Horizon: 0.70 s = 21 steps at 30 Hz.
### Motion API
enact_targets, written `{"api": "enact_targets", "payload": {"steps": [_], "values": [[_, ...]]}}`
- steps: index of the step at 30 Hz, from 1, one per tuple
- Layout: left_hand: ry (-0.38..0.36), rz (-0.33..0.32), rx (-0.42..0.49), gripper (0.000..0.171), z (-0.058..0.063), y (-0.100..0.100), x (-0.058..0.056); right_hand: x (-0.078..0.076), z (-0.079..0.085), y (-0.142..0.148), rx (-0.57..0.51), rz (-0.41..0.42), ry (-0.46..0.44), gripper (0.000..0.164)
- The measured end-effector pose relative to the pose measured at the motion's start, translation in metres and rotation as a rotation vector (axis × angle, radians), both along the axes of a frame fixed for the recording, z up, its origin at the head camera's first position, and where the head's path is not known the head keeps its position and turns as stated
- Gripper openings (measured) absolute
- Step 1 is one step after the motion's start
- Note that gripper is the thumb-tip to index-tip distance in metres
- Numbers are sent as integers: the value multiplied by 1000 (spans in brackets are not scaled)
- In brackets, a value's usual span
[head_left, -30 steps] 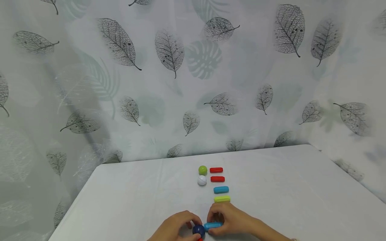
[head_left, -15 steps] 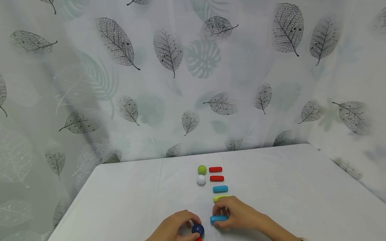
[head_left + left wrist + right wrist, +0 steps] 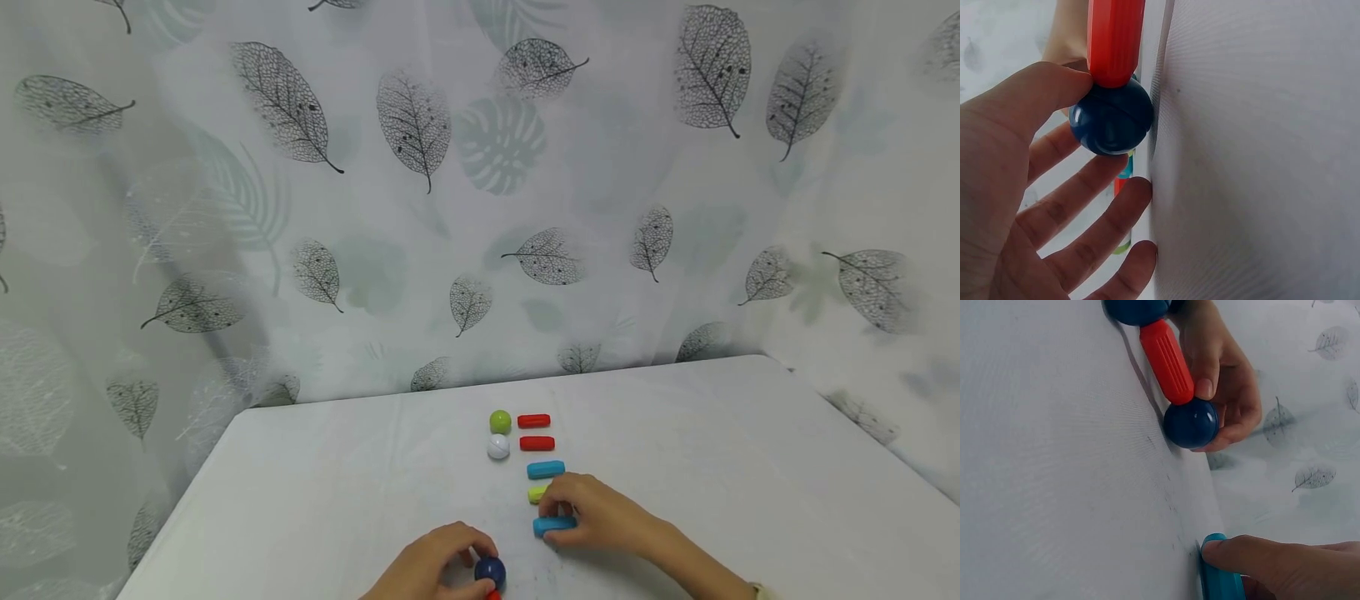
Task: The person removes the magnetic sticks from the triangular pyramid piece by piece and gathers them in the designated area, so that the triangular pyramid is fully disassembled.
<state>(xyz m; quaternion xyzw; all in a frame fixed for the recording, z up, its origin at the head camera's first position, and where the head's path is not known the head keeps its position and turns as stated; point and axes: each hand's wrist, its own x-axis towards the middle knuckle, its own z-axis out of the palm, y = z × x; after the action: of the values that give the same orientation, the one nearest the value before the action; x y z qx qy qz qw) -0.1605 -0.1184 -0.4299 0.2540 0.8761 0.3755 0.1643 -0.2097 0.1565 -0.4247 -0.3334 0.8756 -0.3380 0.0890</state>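
My left hand (image 3: 438,567) holds a glossy navy ball (image 3: 1112,119) between thumb and fingers, low at the front of the table. A ribbed red rod (image 3: 1167,362) is joined to this ball, and in the right wrist view a second navy ball (image 3: 1137,309) sits at the rod's other end. To the right, my right hand (image 3: 603,517) pinches a short blue rod (image 3: 549,527) by its sides, apart from the navy ball. Just beyond that hand lies a yellow-green rod (image 3: 536,495), partly covered by the fingers.
Farther back on the white table (image 3: 337,483) lie another blue rod (image 3: 546,470) and two red rods, the nearer red rod (image 3: 537,443) and the farther red rod (image 3: 534,421). Beside them are a white ball (image 3: 498,447) and a green ball (image 3: 500,422). A leaf-print curtain (image 3: 420,333) hangs behind.
My right hand has drawn the blue rod away from the navy ball, to the right and farther up the table. The left hand keeps its hold in nearly the same place.
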Motion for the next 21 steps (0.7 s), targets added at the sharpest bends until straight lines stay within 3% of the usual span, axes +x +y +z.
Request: {"api": "enact_targets", "payload": {"steps": [11,14,17,21], "values": [[19,45,-10,24,-1,-1,0,0,0,0,43,-34,28,21],[84,26,2,26,-3,-3,-2,1,1,1,28,-30,40,22],[190,-86,28,32,-7,-6,-6,1,4,2,17,-23,59,21],[354,-342,43,33,-11,-6,-10,2,8,3,2,-4,109,20]]}}
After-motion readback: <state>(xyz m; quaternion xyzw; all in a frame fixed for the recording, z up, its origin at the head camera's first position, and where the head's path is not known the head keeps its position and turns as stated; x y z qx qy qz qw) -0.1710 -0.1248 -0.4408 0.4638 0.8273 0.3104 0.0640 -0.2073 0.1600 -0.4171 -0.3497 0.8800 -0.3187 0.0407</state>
